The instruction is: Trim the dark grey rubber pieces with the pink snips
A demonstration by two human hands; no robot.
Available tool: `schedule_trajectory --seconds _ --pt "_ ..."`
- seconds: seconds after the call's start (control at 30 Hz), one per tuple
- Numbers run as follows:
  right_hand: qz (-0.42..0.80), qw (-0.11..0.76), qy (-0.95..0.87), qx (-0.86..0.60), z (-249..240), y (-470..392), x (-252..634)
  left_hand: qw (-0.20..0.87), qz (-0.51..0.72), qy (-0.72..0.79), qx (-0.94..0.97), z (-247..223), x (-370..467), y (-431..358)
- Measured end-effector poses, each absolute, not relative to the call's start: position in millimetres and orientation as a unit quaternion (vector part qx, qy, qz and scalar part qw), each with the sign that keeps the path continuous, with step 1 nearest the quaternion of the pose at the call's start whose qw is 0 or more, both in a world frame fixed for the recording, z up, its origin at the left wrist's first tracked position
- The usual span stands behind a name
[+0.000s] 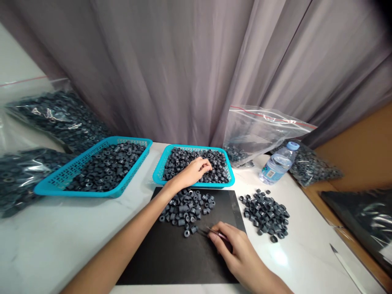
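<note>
Where the black mat (pixel 183 261) ends on its far side, a blue basket (pixel 157 176) begins, and the left hand (pixel 196 170) is over its contents, fingers curled together; whether they pinch anything, I cannot tell. Right hand (pixel 232 248) over the mat's right part, thumb and fingers pinching a slim tool, tweezers (pixel 221 235) by the look of it.

Main relation: the heap of grey ring-like pieces (pixel 183 208) lies on the mat's far half, leftward of and beyond the tweezers. Tool's long axis runs roughly across the mat, tips leftward, near the two closest pieces. Right hand nearer to those two; left forearm slants over the mat.

Counts. Hands, two. Mat, one. Tweezers, one. Blue baskets, two, the second basket (pixel 81 193) off the mat's far left corner. Loose heaps, two, the other heap (pixel 266 214) on the desk (pixel 61 232) right of the mat. Bottle (pixel 277 167), one, beyond the mat's far right corner. Pieces: too many to count.
</note>
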State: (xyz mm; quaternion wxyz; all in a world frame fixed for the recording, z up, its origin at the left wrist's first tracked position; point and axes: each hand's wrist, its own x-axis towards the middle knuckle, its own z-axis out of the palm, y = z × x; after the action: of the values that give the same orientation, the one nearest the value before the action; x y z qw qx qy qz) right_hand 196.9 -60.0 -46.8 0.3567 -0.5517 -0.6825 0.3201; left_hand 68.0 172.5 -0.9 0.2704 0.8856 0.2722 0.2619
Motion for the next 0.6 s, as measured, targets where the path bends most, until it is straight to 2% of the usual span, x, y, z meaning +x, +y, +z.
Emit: schedule_trajectory --seconds 0.3,0.6 --pt "0.319 0.358 -0.683 -0.551 -49.4 -59.7 197.4 0.275 0.284 0.280 0.875 -5.2 69.8 174.4" --pt "0.321 0.355 -0.683 -0.551 -47.9 -60.2 197.4 0.229 0.221 0.294 0.901 -3.9 66.9 168.7"
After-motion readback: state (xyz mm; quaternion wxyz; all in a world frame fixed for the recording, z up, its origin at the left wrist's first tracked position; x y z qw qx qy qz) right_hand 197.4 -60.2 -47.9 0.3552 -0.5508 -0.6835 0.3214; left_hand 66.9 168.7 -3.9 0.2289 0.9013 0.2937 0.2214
